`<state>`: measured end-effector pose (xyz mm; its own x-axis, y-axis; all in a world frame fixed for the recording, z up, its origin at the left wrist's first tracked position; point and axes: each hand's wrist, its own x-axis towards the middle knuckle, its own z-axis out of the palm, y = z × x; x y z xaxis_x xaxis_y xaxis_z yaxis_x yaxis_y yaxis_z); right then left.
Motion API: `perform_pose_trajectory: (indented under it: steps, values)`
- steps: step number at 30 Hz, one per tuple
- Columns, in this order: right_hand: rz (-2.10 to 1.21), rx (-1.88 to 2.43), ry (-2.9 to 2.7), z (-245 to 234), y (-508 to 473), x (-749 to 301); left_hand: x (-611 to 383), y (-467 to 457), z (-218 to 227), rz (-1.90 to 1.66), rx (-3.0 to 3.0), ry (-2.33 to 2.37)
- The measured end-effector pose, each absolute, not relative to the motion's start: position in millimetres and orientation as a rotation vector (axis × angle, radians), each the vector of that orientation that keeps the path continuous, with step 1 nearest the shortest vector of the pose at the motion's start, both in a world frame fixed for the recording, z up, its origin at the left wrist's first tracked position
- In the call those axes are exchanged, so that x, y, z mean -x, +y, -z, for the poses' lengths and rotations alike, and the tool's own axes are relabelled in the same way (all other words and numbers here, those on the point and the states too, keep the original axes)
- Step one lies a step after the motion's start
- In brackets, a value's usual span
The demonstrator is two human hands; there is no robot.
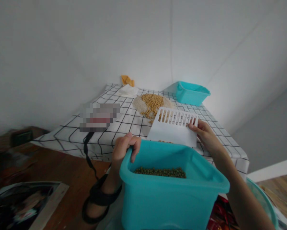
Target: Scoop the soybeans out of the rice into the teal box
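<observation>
My left hand (124, 150) grips the near-left rim of a teal plastic tub (167, 198), fingers curled over the edge. Dark green beans (160, 172) lie in the tub's bottom. My right hand (202, 130) holds a white slotted plastic scoop (173, 130) by its right side, tilted over the tub's far rim, with a few beans at its lower edge. Behind the scoop, a pile of yellow beans mixed with white rice (152, 103) sits on the checked tablecloth (124, 123).
A second teal tub (191, 93) stands at the table's far right corner. White cloth (127, 91) and an orange scrap (127, 80) lie at the far edge by the wall. A black strap (89, 153) hangs off the table. Wooden floor lies to the left.
</observation>
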<state>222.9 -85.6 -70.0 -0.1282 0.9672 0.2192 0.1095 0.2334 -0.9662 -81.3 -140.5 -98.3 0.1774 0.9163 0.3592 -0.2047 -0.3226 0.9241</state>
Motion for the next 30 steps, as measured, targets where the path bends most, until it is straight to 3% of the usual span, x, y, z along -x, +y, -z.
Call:
perform_pose_trajectory:
  steps: [17,22,30]
  values:
    - [-1.395,1.202,-1.418,74,-59,-225,83,-139,99,-1.330,-1.447,0.747]
    - [-1.465,1.152,-1.444,71,-45,-219,77,-145,94,-1.444,-1.376,0.802]
    - [-1.520,0.998,-1.498,63,-49,-200,90,-141,95,-1.277,-1.405,0.742]
